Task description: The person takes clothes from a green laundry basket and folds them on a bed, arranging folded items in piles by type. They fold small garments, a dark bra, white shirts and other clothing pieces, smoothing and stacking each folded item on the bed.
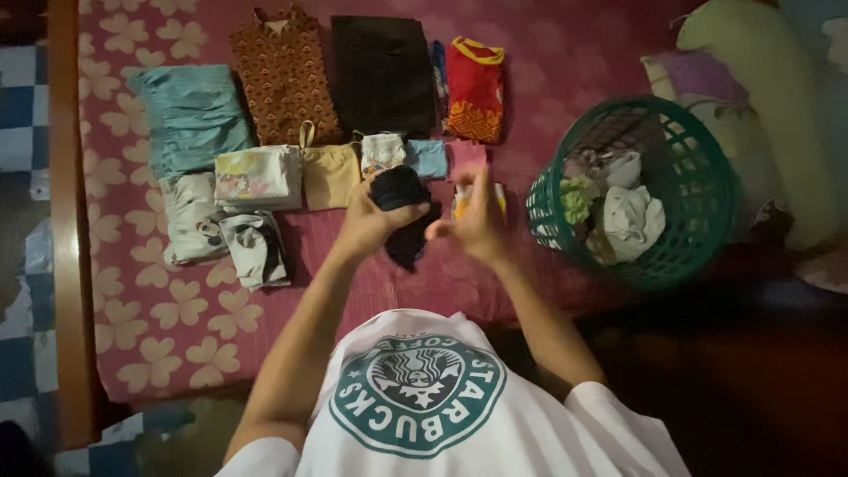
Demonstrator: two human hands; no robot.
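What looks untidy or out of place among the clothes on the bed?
Nothing is damaged. Only the grey garment at the left lies askew and crumpled beside neat folded piles, and clothes sit loosely heaped in the green basket.

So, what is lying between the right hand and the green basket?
In the head view, only bare flowered bed cover lies between the right hand and the green basket; they are apart.

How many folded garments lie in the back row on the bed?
4: folded blue garment at left, brown patterned top, black folded garment, red and yellow garment at right; a thin blue piece between may be another.
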